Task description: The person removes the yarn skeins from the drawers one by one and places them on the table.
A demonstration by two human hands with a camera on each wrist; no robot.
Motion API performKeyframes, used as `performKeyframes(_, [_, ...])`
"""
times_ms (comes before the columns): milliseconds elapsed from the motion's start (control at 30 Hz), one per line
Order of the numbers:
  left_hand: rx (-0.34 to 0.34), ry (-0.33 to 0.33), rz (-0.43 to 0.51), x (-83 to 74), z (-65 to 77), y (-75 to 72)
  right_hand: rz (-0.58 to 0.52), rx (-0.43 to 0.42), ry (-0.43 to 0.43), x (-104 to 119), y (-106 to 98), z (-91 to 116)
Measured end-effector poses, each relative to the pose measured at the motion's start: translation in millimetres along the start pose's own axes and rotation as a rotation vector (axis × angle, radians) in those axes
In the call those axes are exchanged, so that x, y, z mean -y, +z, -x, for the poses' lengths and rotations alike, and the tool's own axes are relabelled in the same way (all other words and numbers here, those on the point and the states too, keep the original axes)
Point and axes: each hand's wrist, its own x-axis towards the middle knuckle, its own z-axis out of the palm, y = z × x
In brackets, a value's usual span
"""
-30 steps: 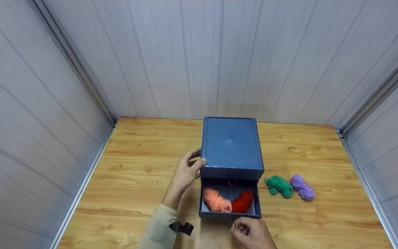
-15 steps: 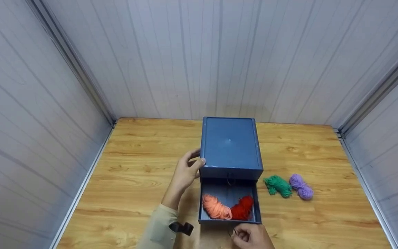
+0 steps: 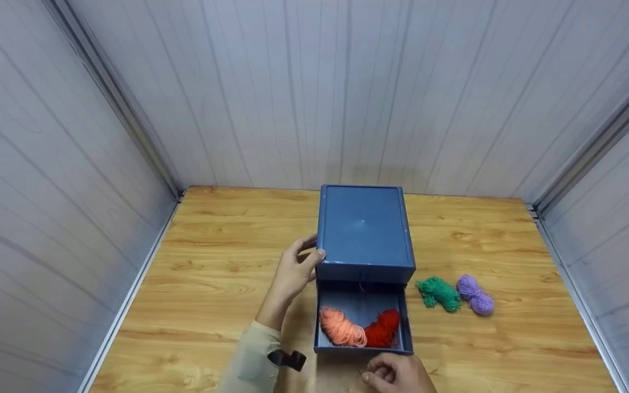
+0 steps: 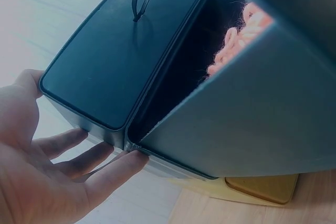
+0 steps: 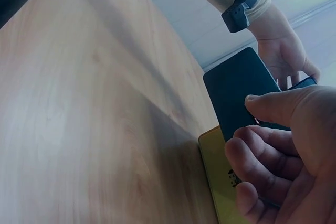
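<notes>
The drawer box [image 3: 363,224] stands on the table, a little right of the middle, surrounded by pale streaked walls [image 3: 314,82] that meet at metal-edged corners. The table [image 3: 238,234] has a light wood grain. Both wrist views show a yellow tier [image 4: 262,188] beneath the blue ones, hidden from the head camera; the right wrist view adds a dark mark on its front. The blue middle drawer [image 3: 358,300] is pulled out, its inside plain only from the head, while the upper drawer front [image 4: 115,56] sits closed. The left hand [image 3: 292,273], below a cream sleeve [image 3: 254,349], rests its thumb on the box's front left corner and its spread fingers against the side. The right hand [image 3: 399,374] is at the pulled-out drawer's front, fingers curled in and thumb apart from forefinger; whether it has hold of the thin pull loop [image 3: 359,369] cannot be told. Peach yarn [image 3: 342,327] and red yarn [image 3: 384,329] touch inside the drawer; green yarn [image 3: 437,293] and purple yarn [image 3: 475,295] lie side by side on the table, right of the box. A black wrist camera [image 3: 287,359] is strapped over the sleeve's end. Smallest, an upright black loop [image 4: 137,15] on the upper front shows clearly only at the left wrist.
</notes>
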Motion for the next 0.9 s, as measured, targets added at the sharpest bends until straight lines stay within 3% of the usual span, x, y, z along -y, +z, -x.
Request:
performKeyframes(200, [0.001, 0.002, 0.003, -0.3, -1.1, 0.2, 0.038, -0.012, 0.019, 8, -4, 6])
performKeyframes(433, [0.002, 0.008, -0.004, -1.6, -0.7, 0.2, 0.082, -0.042, -0.053, 18, -8, 13])
performKeyframes(667, [-0.001, 0.019, -0.010, -1.5, -0.3, -0.2, 0.089, -0.092, -0.193, 28, -11, 19])
performKeyframes(900, [-0.008, 0.027, -0.001, -1.9, 0.3, 0.8, 0.131, -0.150, -0.248, 40, -15, 21])
